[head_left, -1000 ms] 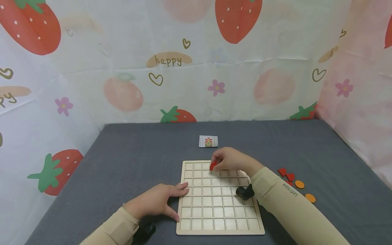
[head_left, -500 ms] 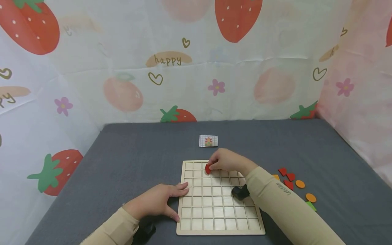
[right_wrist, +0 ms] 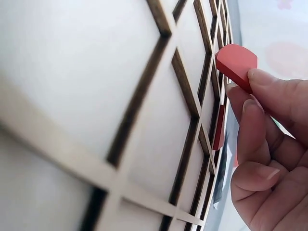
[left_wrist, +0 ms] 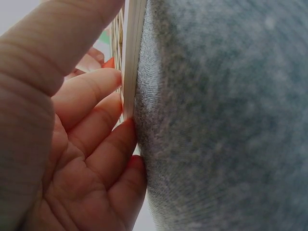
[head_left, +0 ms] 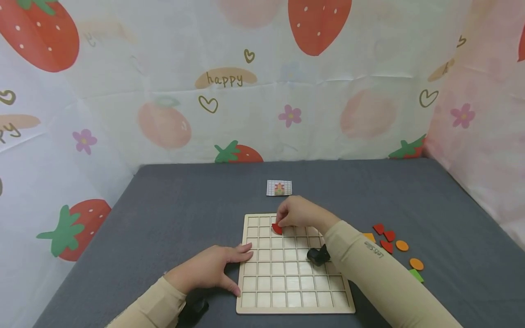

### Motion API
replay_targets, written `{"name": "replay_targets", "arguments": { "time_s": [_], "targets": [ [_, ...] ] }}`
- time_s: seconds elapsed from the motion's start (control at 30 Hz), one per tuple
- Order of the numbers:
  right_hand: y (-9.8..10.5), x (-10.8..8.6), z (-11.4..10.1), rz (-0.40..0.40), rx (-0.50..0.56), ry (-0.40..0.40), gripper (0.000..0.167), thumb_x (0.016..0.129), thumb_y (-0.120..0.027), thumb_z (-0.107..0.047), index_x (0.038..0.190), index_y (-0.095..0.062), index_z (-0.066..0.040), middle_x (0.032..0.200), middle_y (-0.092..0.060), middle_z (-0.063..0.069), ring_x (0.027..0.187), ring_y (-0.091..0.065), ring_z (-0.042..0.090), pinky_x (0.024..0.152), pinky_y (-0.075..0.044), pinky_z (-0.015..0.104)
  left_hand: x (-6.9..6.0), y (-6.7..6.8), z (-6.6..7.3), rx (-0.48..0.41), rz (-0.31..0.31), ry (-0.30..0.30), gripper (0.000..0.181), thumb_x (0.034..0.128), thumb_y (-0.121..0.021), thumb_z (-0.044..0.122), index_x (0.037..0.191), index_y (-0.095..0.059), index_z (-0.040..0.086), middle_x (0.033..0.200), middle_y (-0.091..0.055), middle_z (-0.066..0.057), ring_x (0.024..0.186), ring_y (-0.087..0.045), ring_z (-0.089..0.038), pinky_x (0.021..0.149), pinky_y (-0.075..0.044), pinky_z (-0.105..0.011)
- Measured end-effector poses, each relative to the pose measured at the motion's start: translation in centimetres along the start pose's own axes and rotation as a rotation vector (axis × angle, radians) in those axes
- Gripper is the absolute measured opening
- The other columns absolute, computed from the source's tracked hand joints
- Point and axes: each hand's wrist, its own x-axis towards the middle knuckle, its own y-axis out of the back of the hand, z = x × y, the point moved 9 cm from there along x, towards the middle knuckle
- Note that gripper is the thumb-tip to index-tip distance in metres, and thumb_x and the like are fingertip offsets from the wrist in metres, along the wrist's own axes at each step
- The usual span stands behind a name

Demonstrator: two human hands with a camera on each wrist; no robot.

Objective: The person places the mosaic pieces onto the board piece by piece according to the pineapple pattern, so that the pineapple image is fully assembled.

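My right hand (head_left: 301, 212) pinches a red tile with a rounded edge (head_left: 276, 229) between thumb and fingertips. The tile is held tilted over the upper rows of a pale wooden grid board (head_left: 278, 284). In the right wrist view, the tile (right_wrist: 237, 65) stands clear of the cell beneath, and another red piece (right_wrist: 219, 127) sits in the grid by the fingers; the hand hides that piece in the head view. My left hand (head_left: 213, 269) rests at the board's left edge, fingers extended. In the left wrist view, its fingertips (left_wrist: 126, 132) touch the board's side (left_wrist: 132, 62).
A small card with a coloured grid picture (head_left: 279, 188) lies beyond the board. Right of it are several red tiles (head_left: 386, 246), orange discs (head_left: 416, 264), an orange piece (head_left: 369, 237) and a green piece (head_left: 416, 275), partly behind my right sleeve. Grey cloth covers the table (head_left: 197, 200).
My right hand has moved slightly left over the board, and the red tile has turned in its fingers. More loose pieces show past the sleeve. The left hand stays put.
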Motion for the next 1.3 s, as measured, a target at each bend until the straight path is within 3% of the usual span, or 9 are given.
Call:
{"name": "replay_targets", "arguments": {
  "time_s": [0.97, 1.3],
  "targets": [
    [-0.4, 0.0, -0.3, 0.023, -0.061, -0.074, 0.018, 0.074, -0.074, -0.010, 0.060, -0.063, -0.013, 0.059, -0.056, -0.005, 0.057, -0.044, 0.011, 0.054, -0.037, 0.025, 0.1, -0.1, -0.1, 0.008, -0.003, -0.001, 0.089, 0.0610, -0.073, 0.054, 0.136, -0.044, 0.016, 0.144, -0.036, 0.002, 0.128, -0.038, -0.015, 0.100, -0.036, -0.037],
    [-0.1, -0.2, 0.4, 0.037, -0.027, -0.122, 0.017, 0.072, -0.076, -0.011, 0.060, -0.064, -0.013, 0.060, -0.057, -0.004, 0.060, -0.045, 0.012, 0.057, -0.038, 0.026, 0.1, -0.2, -0.2, 0.022, -0.013, 0.010, 0.089, 0.0612, -0.073, 0.054, 0.137, -0.043, 0.018, 0.145, -0.034, 0.003, 0.128, -0.037, -0.014, 0.101, -0.035, -0.037]
  ]
}}
